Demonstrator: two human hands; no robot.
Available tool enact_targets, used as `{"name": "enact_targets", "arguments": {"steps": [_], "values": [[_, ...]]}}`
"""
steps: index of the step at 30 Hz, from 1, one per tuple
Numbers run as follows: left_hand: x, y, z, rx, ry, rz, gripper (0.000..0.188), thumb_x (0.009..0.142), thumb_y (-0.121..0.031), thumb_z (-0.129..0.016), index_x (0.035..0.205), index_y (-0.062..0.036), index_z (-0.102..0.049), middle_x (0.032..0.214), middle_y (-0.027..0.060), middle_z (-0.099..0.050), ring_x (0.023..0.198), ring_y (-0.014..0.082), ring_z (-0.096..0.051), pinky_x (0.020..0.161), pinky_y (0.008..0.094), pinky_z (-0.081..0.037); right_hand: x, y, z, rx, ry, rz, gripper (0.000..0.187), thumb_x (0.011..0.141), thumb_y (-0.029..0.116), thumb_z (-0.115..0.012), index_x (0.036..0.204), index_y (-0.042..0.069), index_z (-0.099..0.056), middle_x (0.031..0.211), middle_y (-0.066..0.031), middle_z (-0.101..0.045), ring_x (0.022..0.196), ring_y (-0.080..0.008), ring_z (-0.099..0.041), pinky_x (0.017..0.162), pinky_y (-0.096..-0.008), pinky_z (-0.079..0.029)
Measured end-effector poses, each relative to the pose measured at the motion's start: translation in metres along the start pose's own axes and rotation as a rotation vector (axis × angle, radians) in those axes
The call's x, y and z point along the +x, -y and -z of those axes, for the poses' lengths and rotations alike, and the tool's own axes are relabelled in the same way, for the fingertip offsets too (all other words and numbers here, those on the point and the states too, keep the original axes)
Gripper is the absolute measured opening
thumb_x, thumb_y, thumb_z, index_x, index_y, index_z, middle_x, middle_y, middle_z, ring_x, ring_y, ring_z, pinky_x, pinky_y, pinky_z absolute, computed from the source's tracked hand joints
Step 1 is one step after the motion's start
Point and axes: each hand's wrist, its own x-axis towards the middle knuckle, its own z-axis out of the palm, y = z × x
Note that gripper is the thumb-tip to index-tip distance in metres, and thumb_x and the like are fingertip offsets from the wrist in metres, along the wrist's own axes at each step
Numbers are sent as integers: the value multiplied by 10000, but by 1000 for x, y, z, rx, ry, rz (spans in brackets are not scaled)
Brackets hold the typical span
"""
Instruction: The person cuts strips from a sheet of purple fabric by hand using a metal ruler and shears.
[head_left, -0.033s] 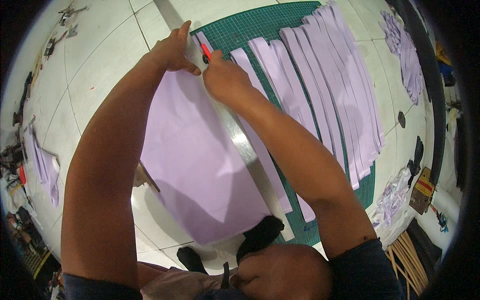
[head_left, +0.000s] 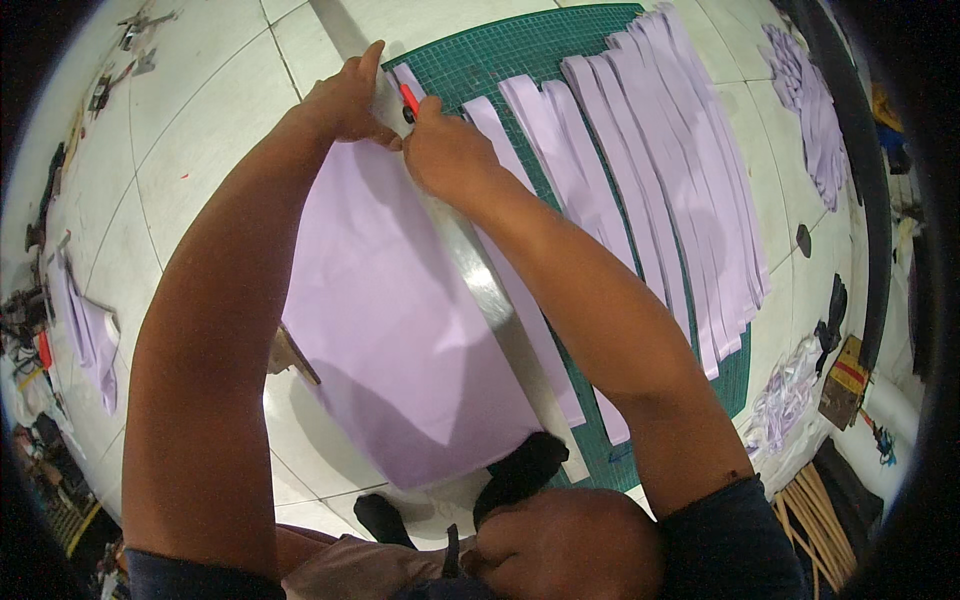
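Note:
A long metal ruler [head_left: 480,280] lies aslant over a large sheet of lilac fabric [head_left: 380,320]. My left hand [head_left: 348,105] presses on the ruler's far part, thumb and fingers spread. Just to its right, my right hand [head_left: 447,150] is closed round a red-handled cutter [head_left: 410,99] held against the ruler's right edge. The cutter's blade is too small to make out. A narrow lilac strip [head_left: 545,350] runs along the ruler's right side, partly under my right forearm. Beneath them lies a green cutting mat [head_left: 480,50].
Several cut lilac strips [head_left: 690,200] lie side by side on the mat's right. A bunched lilac pile [head_left: 808,120] rests on the tiled floor beyond. My black-socked foot [head_left: 522,468] is on the ruler's near end. Wooden sticks [head_left: 815,520] lie at lower right.
My right hand and the cutter have shifted very slightly away from me along the ruler. My left hand, the ruler and the fabric stay in place.

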Motion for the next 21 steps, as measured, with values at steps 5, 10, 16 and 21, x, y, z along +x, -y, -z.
{"name": "enact_targets", "arguments": {"steps": [5, 10, 16, 21], "values": [[4, 7, -4, 78, 5, -26, 1361, 512, -378, -949, 1571, -159, -122, 1450, 233, -447, 1243, 407, -565, 1058, 478, -476, 14, 10, -10, -20, -22, -25, 329, 938, 159, -535, 1139, -90, -456, 1028, -345, -658, 981, -482, -669, 877, -534, -533], [-3, 3, -4, 114, -43, -62, 1234, 526, -412, -930, 1542, -263, -245, 1440, 216, -458, 1251, 383, -567, 1125, 559, -355, 12, 11, -7, -84, 0, -5, 324, 932, 148, -546, 1138, -90, -473, 1033, -321, -669, 978, -439, -688, 868, -519, -544], [-3, -3, 4, 202, -10, -45, 1111, 545, -467, -901, 1504, -331, -357, 1405, 183, -485, 1260, 362, -561, 1158, 650, -207, 14, 23, 13, -268, 84, 118, 388, 916, 162, -582, 1212, -62, -468, 1075, -261, -676, 1022, -414, -668, 853, -471, -540], [2, -15, 11, 256, 83, -33, 1115, 558, -468, -896, 1517, -336, -342, 1407, 175, -479, 1264, 374, -552, 1160, 663, -183, 11, 31, 37, -168, 252, -71, 389, 904, 98, -542, 1265, -26, -464, 1091, -243, -683, 1031, -401, -672, 878, -470, -532]]}}
